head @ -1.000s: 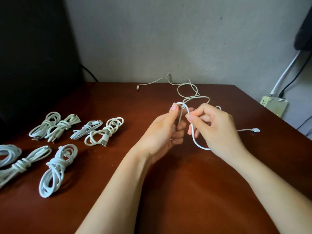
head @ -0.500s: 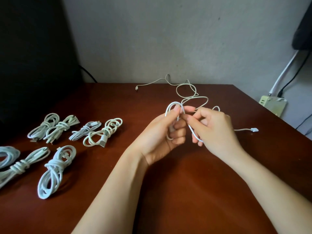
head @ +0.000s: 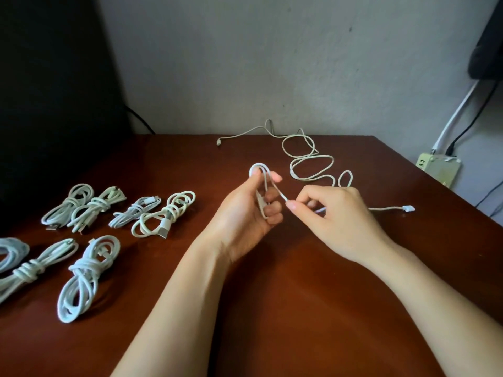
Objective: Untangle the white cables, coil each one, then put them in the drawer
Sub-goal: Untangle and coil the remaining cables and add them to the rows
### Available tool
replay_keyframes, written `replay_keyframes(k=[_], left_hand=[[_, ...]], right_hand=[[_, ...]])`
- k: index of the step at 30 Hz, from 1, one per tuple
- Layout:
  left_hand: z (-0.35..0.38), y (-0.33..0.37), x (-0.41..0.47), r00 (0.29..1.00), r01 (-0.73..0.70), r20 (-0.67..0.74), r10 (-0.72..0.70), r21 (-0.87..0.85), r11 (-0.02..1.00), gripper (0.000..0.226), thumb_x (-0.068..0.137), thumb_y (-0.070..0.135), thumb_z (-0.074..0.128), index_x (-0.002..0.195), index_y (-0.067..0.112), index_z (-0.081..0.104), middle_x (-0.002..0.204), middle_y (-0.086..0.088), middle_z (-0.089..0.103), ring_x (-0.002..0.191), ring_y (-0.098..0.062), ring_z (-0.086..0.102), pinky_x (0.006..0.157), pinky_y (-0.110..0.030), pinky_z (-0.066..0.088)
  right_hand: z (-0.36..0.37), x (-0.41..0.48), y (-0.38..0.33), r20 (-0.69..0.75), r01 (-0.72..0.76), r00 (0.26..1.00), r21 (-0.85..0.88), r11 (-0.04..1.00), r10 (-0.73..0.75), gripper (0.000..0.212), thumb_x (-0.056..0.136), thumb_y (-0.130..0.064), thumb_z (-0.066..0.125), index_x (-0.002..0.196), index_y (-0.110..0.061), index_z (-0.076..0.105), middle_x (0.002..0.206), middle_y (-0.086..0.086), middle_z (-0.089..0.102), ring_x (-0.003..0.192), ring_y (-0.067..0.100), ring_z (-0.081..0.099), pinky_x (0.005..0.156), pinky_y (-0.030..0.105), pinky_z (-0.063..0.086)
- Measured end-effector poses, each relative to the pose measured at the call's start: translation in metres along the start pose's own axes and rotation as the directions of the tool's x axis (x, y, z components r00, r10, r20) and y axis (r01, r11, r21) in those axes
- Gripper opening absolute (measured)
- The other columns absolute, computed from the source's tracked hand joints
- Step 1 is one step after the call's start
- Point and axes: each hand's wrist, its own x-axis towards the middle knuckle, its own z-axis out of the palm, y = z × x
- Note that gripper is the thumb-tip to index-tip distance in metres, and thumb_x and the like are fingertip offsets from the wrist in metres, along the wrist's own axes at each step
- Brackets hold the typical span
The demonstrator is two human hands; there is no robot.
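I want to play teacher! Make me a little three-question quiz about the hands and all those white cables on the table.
1. True or false: the left hand holds a loop of white cable.
2. Pick one: the right hand A) pinches a strand of that cable, B) lies flat and holds nothing, C) grips a plug.
3. Count: how many coiled bundles lie on the table at the person's left?

Key: 1 true; 2 A; 3 seven, one of them cut off by the picture's edge.
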Motion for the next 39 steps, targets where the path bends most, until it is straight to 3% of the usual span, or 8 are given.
replay_keyframes(k=[9, 15, 20, 25, 29, 32, 36, 39], left_hand=[[0.001, -0.01, 0.004, 0.953, -0.089, -0.229, 0.201, 0.421, 0.903, 0.027, 0.105, 0.027, 0.029, 0.084, 0.019, 0.043, 0.069, 0.0, 0.044, 0.056, -0.012, 0.041, 0.056, -0.024, 0.033], [-0.001, 0.007, -0.002, 0.99, -0.058, -0.141, 0.031, -0.191, 0.98, 0.032, 0.105, 0.029, 0.029, 0.081, 0.016, 0.046, 0.079, -0.008, 0.071, 0.073, -0.023, 0.071, 0.076, -0.039, 0.052], [-0.004, 0.012, -0.001, 0.994, -0.094, -0.095, 0.053, -0.516, 0.852, 0.038, 0.104, 0.031, 0.029, 0.073, 0.013, 0.042, 0.054, -0.001, 0.045, 0.046, -0.016, 0.055, 0.066, -0.04, 0.06], [-0.015, 0.012, 0.007, 0.981, -0.173, -0.174, 0.089, -0.566, 0.806, 0.038, 0.103, 0.033, 0.028, 0.071, 0.016, 0.039, 0.052, 0.003, 0.028, 0.039, -0.01, 0.027, 0.042, -0.017, 0.034], [-0.018, 0.009, 0.01, 0.964, -0.205, -0.244, 0.102, -0.449, 0.87, 0.038, 0.103, 0.038, 0.027, 0.074, 0.018, 0.039, 0.051, 0.004, 0.029, 0.038, -0.009, 0.027, 0.04, -0.018, 0.027], [-0.016, 0.007, 0.011, 0.96, -0.166, -0.275, 0.057, -0.39, 0.906, 0.036, 0.103, 0.042, 0.03, 0.078, 0.017, 0.04, 0.054, 0.003, 0.026, 0.041, -0.008, 0.025, 0.039, -0.019, 0.027], [-0.012, 0.005, 0.01, 0.952, -0.081, -0.306, -0.008, -0.277, 0.957, 0.039, 0.101, 0.046, 0.031, 0.086, 0.013, 0.045, 0.055, 0.003, 0.025, 0.044, -0.008, 0.023, 0.04, -0.019, 0.026], [-0.012, 0.004, 0.009, 0.928, -0.047, -0.372, -0.008, -0.138, 0.989, 0.041, 0.102, 0.046, 0.029, 0.093, 0.011, 0.049, 0.06, 0.003, 0.026, 0.046, -0.007, 0.024, 0.045, -0.021, 0.025]], right_hand=[[-0.006, 0.005, 0.006, -0.079, 0.069, 0.994, -0.101, 0.992, -0.078, 0.02, 0.085, -0.03, 0.066, 0.073, -0.026, 0.052, 0.071, -0.007, 0.05, 0.066, 0.013, 0.048, 0.061, 0.018, 0.037], [-0.005, 0.006, -0.004, -0.156, -0.051, 0.985, 0.123, 0.991, 0.07, 0.019, 0.085, -0.028, 0.069, 0.073, -0.018, 0.057, 0.061, -0.004, 0.054, 0.057, 0.012, 0.055, 0.056, 0.021, 0.041], [-0.006, 0.006, -0.013, 0.119, -0.298, 0.954, 0.364, 0.882, 0.274, 0.022, 0.089, -0.031, 0.06, 0.072, -0.017, 0.059, 0.047, 0.0, 0.054, 0.047, 0.008, 0.048, 0.05, 0.013, 0.036], [-0.009, 0.005, -0.017, 0.495, -0.557, 0.808, 0.464, 0.689, 0.32, 0.034, 0.097, -0.032, 0.046, 0.073, -0.009, 0.054, 0.064, 0.002, 0.045, 0.047, 0.016, 0.054, 0.049, 0.016, 0.044], [-0.006, 0.003, -0.015, 0.539, -0.613, 0.753, 0.367, 0.699, 0.378, 0.034, 0.1, -0.033, 0.041, 0.08, -0.009, 0.053, 0.078, 0.004, 0.046, 0.04, 0.011, 0.043, 0.039, 0.019, 0.033], [-0.008, 0.005, -0.011, 0.433, -0.527, 0.808, 0.225, 0.819, 0.401, 0.035, 0.099, -0.036, 0.041, 0.078, -0.014, 0.057, 0.077, 0.001, 0.055, 0.039, 0.004, 0.035, 0.039, 0.015, 0.027], [-0.014, 0.003, -0.006, 0.152, -0.208, 0.955, -0.271, 0.94, 0.256, 0.027, 0.093, -0.048, 0.045, 0.081, -0.034, 0.065, 0.07, -0.016, 0.063, 0.061, 0.005, 0.052, 0.059, 0.023, 0.038], [-0.013, 0.002, -0.002, 0.066, -0.049, 0.995, -0.254, 0.966, 0.068, 0.021, 0.088, -0.045, 0.053, 0.085, -0.033, 0.07, 0.072, -0.012, 0.06, 0.065, 0.0, 0.049, 0.058, 0.022, 0.034]])
